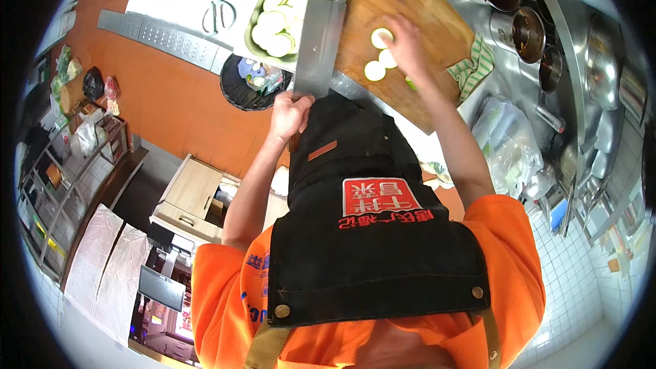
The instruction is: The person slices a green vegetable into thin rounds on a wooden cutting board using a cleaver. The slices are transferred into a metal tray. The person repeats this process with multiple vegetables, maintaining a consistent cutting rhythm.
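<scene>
My left hand (292, 115) grips the handle of a wide steel cleaver (320, 41), its blade pointing away from me between the tray and the board. My right hand (406, 43), slightly blurred, is over a wooden cutting board (435, 10), with its fingertips at a pale green-rimmed zucchini slice (380, 38); whether they pinch it is unclear. Two more slices, one nearer (374, 70) and one beside the hand (388, 58), lie on the board. A small green piece (410, 83) is partly under my wrist. A metal tray (249, 36) holds many similar slices.
Kitchen scissors (219, 13) lie on the steel counter left of the tray. Below the counter stands a black-lined bin (230, 84). A green-striped cloth (474, 66) touches the board's right edge. Stained metal pots (529, 36) and a clear plastic bag (507, 138) are farther right.
</scene>
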### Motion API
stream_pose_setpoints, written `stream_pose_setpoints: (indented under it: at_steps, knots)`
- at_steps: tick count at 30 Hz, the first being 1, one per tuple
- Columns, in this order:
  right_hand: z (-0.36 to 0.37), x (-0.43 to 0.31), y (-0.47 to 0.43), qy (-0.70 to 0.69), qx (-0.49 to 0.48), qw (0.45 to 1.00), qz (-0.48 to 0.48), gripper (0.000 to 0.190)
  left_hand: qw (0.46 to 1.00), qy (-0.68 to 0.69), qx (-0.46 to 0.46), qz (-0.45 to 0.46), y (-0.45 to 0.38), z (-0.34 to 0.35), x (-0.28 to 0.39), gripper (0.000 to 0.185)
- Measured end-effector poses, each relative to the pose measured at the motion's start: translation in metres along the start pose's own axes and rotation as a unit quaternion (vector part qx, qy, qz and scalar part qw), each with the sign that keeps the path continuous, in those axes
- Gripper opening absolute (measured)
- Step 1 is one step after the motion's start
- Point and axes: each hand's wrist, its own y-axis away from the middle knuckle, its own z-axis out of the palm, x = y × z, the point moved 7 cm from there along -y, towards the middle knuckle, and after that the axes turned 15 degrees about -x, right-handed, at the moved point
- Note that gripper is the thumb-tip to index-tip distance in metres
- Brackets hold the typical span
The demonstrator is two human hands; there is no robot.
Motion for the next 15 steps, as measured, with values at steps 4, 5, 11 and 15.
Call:
stream_pose_setpoints:
  at_steps: [4,5,11,15]
  knots:
    - [0.044,-0.021,0.028,0.07,-0.016,0.997,0.01,0.061,0.992,-0.123,0.017,-0.036,-0.033,0.01,-0.03,0.017]
    - [0.049,-0.019,0.034,0.061,-0.011,0.998,0.012,0.062,0.992,-0.116,0.016,-0.054,-0.039,0.014,-0.039,0.022]
    - [0.064,-0.02,0.064,0.032,0.036,0.999,0.004,0.07,0.995,0.066,-0.049,-0.054,-0.075,0.035,-0.084,0.024]
    - [0.068,-0.016,0.064,0.026,0.083,0.996,0.0,0.066,0.99,0.065,-0.109,-0.063,-0.095,0.074,-0.09,0.018]
